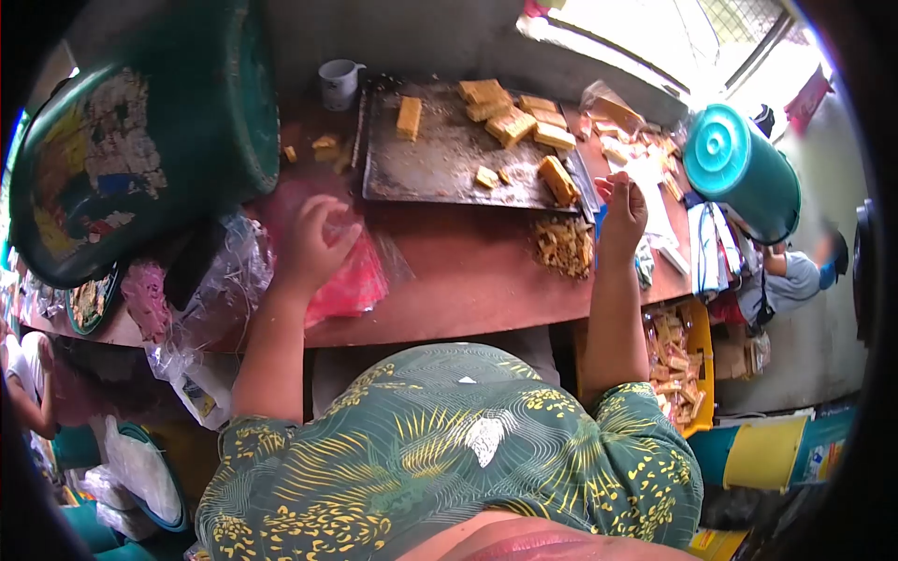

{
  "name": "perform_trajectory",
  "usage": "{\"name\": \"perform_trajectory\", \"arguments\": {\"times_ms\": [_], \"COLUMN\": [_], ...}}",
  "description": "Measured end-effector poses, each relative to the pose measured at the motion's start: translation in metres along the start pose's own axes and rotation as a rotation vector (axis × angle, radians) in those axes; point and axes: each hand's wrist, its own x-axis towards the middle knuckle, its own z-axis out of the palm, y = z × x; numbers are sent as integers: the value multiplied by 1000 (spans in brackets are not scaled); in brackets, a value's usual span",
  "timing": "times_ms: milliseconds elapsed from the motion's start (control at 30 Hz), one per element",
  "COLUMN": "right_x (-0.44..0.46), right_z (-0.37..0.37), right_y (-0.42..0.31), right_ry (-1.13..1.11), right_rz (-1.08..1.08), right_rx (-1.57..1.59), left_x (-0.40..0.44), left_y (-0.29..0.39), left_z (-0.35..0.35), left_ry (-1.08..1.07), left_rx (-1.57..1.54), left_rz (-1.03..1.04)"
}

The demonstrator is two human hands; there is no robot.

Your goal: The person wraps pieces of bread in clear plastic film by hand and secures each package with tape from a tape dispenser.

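My left hand [320, 241] is over the red plastic bags [351, 285] on the brown table, its fingers curved and apart; whether it touches a bag cannot be told. My right hand [622, 208] is raised by the right corner of the dark metal tray [412, 173], fingers bent together; anything between them is too small to make out. Yellow-brown bars [511, 126] lie mostly at the tray's back right, and one bar [558, 180] sits near its right front corner. A heap of crumbs and broken pieces [564, 247] is on the table just left of my right wrist.
A large green tub [201, 122] lies tilted at left, near a white mug [340, 84]. Wrapped pieces [617, 140] and a teal bucket [748, 168] are at right. Below the table edge stands a yellow crate [700, 365]. People [793, 279] are at both sides.
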Motion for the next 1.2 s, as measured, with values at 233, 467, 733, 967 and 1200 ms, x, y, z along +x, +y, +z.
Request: {"name": "perform_trajectory", "arguments": {"times_ms": [233,467,733,967,1200], "right_x": [-9,6,29,-30,-115], "right_z": [158,294,297,156,-25], "right_y": [-22,42,53,55,46], "right_ry": [-623,-608,-639,-585,-435], "right_rz": [-204,-89,211,315,691], "right_rx": [-588,-1024,-1046,66,751], "left_x": [-36,-35,-46,-38,-37], "left_y": [-16,-5,-36,-2,-23], "left_z": [-19,-20,-10,-19,-20], "left_ry": [-246,-313,-319,-358,-441], "left_rx": [195,314,218,243,86], "left_rz": [-149,-83,-119,-139,-324]}}
